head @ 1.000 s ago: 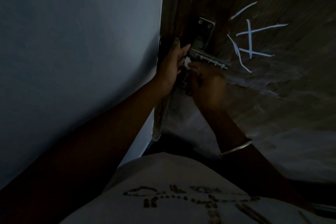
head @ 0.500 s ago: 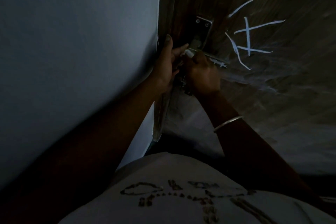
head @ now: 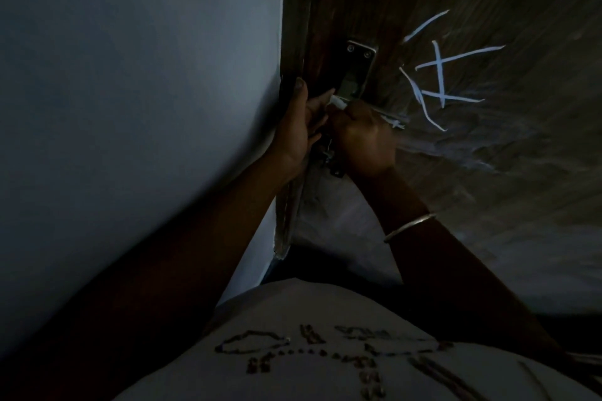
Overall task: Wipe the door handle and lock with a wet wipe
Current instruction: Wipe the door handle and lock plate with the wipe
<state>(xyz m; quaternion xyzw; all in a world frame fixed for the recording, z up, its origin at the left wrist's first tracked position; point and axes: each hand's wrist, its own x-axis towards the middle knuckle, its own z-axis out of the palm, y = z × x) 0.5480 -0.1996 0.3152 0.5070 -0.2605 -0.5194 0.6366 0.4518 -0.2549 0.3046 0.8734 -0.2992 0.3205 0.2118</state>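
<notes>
Head view: right hand (head: 361, 140) clenches the wet wipe (head: 338, 103) around the door handle (head: 392, 120), below the lock plate (head: 356, 75). Left hand (head: 303, 127) grips the door edge (head: 294, 26). The wipe looks soft, light and probably slippery, so bunch it firmly.

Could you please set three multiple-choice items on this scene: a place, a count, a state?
1. Where are the chalk marks? A) on the wall B) on the door, right of the lock plate C) on the floor
2. Screws showing at the plate's top? A) none B) two C) five
3. The right hand is: A) hanging open B) flat on the wall C) gripping the handle through the wet wipe

1 B: white strokes on the wood. 2 B: a pair of heads shows. 3 C: it curls there, wipe poking out.
</notes>
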